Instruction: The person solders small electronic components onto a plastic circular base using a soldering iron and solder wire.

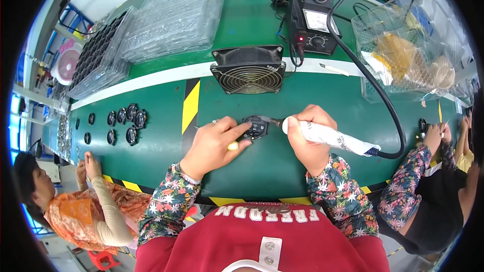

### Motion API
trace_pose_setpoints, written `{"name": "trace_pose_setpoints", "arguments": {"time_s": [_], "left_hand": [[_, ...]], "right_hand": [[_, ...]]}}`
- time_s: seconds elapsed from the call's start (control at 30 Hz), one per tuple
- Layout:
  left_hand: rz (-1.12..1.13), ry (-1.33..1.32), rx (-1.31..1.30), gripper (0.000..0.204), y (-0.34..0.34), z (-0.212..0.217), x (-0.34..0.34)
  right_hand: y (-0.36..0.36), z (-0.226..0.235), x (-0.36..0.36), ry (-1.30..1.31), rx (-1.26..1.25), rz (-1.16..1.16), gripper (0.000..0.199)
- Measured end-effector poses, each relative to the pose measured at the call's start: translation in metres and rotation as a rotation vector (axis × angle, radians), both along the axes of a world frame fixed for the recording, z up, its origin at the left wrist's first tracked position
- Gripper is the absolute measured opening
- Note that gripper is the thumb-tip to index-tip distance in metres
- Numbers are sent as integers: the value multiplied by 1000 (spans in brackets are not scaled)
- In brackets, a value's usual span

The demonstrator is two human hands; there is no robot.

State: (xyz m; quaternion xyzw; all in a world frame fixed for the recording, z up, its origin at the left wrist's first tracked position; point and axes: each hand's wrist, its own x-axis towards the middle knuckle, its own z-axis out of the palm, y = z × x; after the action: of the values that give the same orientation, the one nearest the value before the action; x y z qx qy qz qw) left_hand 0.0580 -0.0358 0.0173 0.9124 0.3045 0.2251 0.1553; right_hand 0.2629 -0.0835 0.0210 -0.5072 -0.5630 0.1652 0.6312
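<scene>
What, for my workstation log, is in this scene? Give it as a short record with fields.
Left hand: touching a black round part
Right hand: gripping a white-wrapped tool, tip at that part
Surface: green bench
Left of hands: several loose dark round parts
Beyond hands: black fan
Behind fan, to its right: black box with dial, red light lit
Far left: stacked clear trays

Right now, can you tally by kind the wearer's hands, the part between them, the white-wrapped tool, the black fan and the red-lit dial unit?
Left hand and right hand: 2
Round black part: 1
White-wrapped tool: 1
Black fan: 1
Dial unit: 1
Total: 6
</scene>
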Motion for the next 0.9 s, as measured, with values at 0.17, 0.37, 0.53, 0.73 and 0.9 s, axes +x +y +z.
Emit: {"name": "trace_pose_setpoints", "arguments": {"time_s": [0.17,0.37,0.53,0.73,0.9], "left_hand": [[-5,127,24,36,-4,-4,7],[54,41,61,25,-7,-10,12],[81,6,64,23,-5,-16,16],[57,-7,60,21,-4,-15,22],[-217,-78,18,30,-39,-27,81]], "right_hand": [[0,3,5,-30,49,6,14],[-1,5,8,-97,116,-9,12],[0,9,16,-102,124,8,11],[6,9,10,-82,216,51,9],[1,-3,13,-4,226,80,6]]}}
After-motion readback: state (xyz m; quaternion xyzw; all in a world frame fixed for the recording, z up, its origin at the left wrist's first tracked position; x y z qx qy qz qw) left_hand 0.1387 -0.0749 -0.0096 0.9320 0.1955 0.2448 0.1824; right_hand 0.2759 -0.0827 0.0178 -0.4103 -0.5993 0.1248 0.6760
